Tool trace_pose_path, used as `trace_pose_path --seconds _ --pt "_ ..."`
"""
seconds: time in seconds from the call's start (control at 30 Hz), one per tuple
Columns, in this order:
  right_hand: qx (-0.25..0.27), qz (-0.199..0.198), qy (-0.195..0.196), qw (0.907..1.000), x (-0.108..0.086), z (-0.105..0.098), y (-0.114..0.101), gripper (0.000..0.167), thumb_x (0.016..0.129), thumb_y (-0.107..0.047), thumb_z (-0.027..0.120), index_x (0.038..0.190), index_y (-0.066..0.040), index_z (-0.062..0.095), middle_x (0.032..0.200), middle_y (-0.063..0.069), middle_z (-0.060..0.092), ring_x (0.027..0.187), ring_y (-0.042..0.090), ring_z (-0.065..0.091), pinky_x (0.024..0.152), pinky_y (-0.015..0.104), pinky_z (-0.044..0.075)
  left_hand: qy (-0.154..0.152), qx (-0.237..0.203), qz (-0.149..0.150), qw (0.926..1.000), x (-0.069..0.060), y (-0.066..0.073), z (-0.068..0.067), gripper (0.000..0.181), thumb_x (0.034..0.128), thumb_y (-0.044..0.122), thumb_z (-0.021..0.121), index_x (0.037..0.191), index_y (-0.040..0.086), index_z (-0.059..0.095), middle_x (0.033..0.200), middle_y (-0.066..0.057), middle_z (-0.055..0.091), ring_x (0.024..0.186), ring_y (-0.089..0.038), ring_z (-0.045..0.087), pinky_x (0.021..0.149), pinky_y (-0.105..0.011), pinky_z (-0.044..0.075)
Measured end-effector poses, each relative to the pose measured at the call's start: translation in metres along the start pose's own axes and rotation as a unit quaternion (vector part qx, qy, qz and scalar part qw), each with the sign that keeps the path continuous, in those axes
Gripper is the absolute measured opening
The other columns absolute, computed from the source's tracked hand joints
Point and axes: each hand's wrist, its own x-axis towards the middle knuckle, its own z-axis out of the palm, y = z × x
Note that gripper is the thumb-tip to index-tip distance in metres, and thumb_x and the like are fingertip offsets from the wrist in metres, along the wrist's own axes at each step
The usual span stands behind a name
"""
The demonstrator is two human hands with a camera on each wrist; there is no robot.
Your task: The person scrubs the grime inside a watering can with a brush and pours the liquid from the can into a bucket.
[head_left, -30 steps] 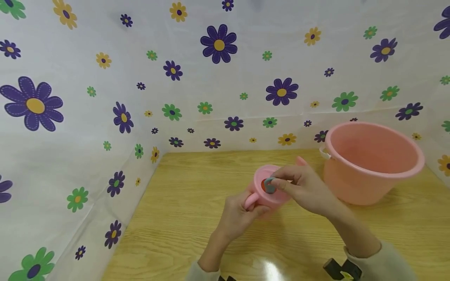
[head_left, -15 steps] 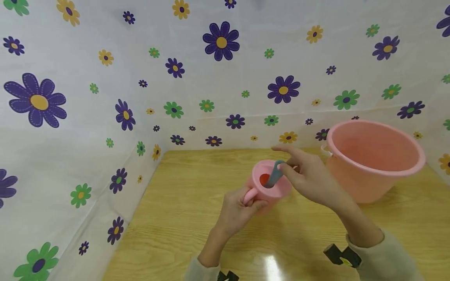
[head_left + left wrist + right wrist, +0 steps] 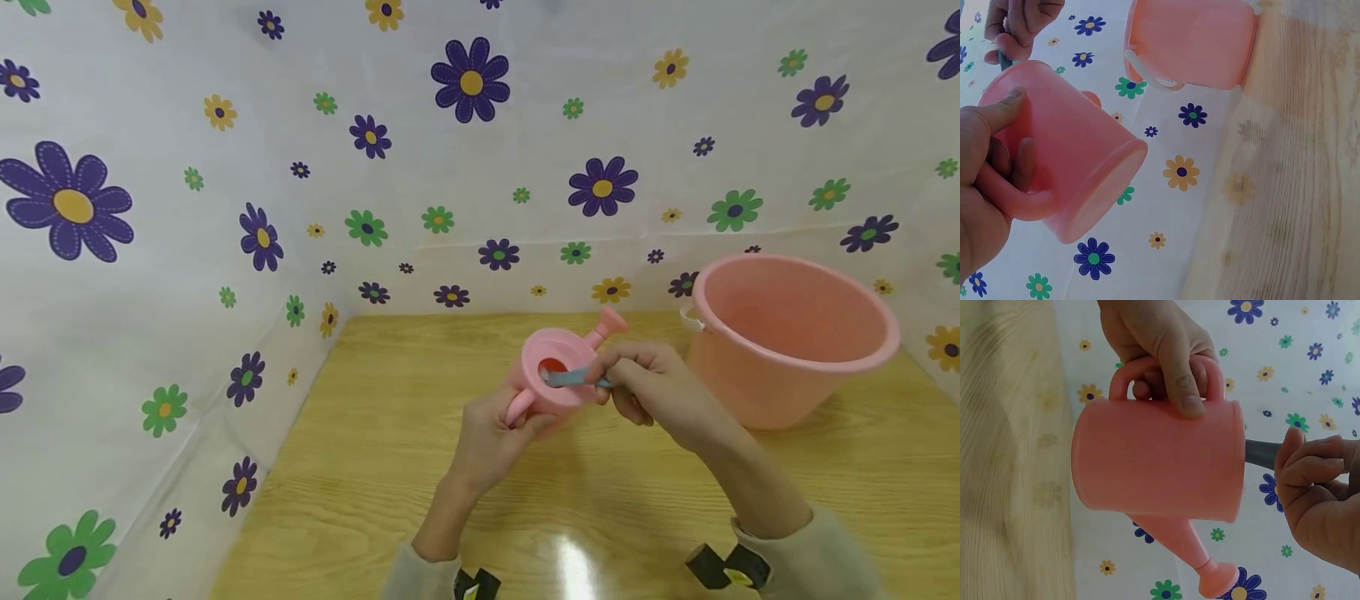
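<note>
My left hand (image 3: 491,437) grips the handle of a pink watering can (image 3: 1154,456), thumb against its side in the right wrist view. The can is tilted, its spout (image 3: 606,323) toward the back right. My right hand (image 3: 660,392) pinches a blue-grey tool (image 3: 570,377) whose far end is in the can's round opening. Something red (image 3: 553,366) shows inside that opening. In the right wrist view the tool's grey shaft (image 3: 1261,454) sticks out of the can's top, between the can and my right fingers.
A large pink bucket (image 3: 765,392) with a white handle stands on the wooden table (image 3: 360,467), right of my hands. A flower-patterned sheet (image 3: 420,167) hangs behind and along the left side.
The tool has gone from steeply upright to nearly level, leaning right, with my right hand lower. The can has shifted slightly left and turned, and its spout now shows.
</note>
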Motion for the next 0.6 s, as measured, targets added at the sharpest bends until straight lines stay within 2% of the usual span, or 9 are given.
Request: trace_pose_path --seconds 0.1,0.17,0.3,0.37,0.43,0.47,0.53,0.6 --pt "0.015 -0.01 -0.012 0.9998 -0.001 0.008 0.0 0.021 0.102 -0.007 0.047 0.101 0.006 0.063 0.069 0.003 0.056 0.049 0.012 0.038 0.046 0.026 0.033 0.009 -0.009 -0.003 0.9999 -0.001 0.0 -0.001 0.029 0.0825 0.005 0.08 0.108 0.001 0.067 0.074 -0.005 0.059 0.065 -0.008 0.05 0.057 -0.018 0.044" --pt "0.0 -0.021 -0.016 0.9996 -0.002 0.012 -0.001 0.017 0.101 -0.008 0.053 0.105 0.004 0.064 0.07 0.003 0.054 0.051 0.012 0.039 0.047 0.026 0.034 0.018 -0.014 -0.005 0.9997 -0.002 0.0 -0.001 0.029 0.0821 0.004 0.08 0.108 0.001 0.068 0.069 -0.003 0.055 0.063 -0.007 0.047 0.055 -0.018 0.042" --pt "-0.064 -0.066 0.005 0.9958 -0.004 0.02 -0.002 0.015 0.097 -0.007 0.064 0.11 0.0 0.065 0.071 0.004 0.051 0.055 0.011 0.041 0.048 0.025 0.036 0.023 -0.018 -0.014 0.9995 -0.002 -0.001 -0.001 0.029 0.0825 0.005 0.08 0.108 0.001 0.068 0.066 -0.001 0.048 0.063 -0.007 0.044 0.055 -0.019 0.04" --pt "-0.106 -0.107 0.031 0.9881 -0.004 0.024 -0.001 0.014 0.095 -0.005 0.065 0.109 0.0 0.065 0.071 0.003 0.051 0.055 0.009 0.042 0.047 0.024 0.037 0.025 -0.016 -0.017 0.9994 -0.002 0.0 -0.001 0.029 0.0822 0.005 0.08 0.108 0.001 0.068 0.066 -0.001 0.049 0.063 -0.008 0.045 0.055 -0.019 0.04" --pt "-0.165 -0.16 0.057 0.9715 -0.003 0.028 0.0 0.013 0.093 -0.002 0.067 0.106 -0.001 0.065 0.069 -0.001 0.048 0.055 0.006 0.04 0.047 0.023 0.037 0.023 -0.017 -0.018 0.9994 -0.002 0.0 -0.001 0.028 0.0823 0.005 0.08 0.107 0.001 0.068 0.066 0.0 0.048 0.063 -0.007 0.044 0.056 -0.018 0.039" --pt "-0.199 -0.192 0.07 0.9585 -0.002 0.03 0.001 0.013 0.092 0.0 0.068 0.104 -0.001 0.065 0.069 -0.002 0.049 0.056 0.006 0.04 0.048 0.022 0.037 0.022 -0.015 -0.016 0.9995 -0.001 0.001 -0.001 0.026 0.0821 0.005 0.08 0.106 0.001 0.068 0.066 0.0 0.046 0.062 -0.007 0.043 0.055 -0.018 0.038" --pt "-0.268 -0.252 0.095 0.925 0.0 0.032 0.003 0.017 0.088 0.004 0.07 0.102 -0.001 0.063 0.072 -0.002 0.054 0.059 0.006 0.044 0.051 0.021 0.04 0.022 -0.013 -0.011 0.9996 -0.001 0.001 0.0 0.024 0.0817 0.004 0.08 0.102 0.001 0.067 0.064 0.0 0.042 0.06 -0.007 0.04 0.053 -0.018 0.036" --pt "-0.33 -0.304 0.114 0.8865 0.003 0.033 0.004 0.024 0.084 0.011 0.071 0.102 -0.001 0.061 0.078 0.002 0.061 0.063 0.009 0.052 0.056 0.021 0.047 0.019 -0.013 -0.008 0.9997 0.0 0.002 0.0 0.021 0.082 0.004 0.08 0.098 0.001 0.066 0.065 0.001 0.04 0.061 -0.007 0.04 0.053 -0.018 0.036"
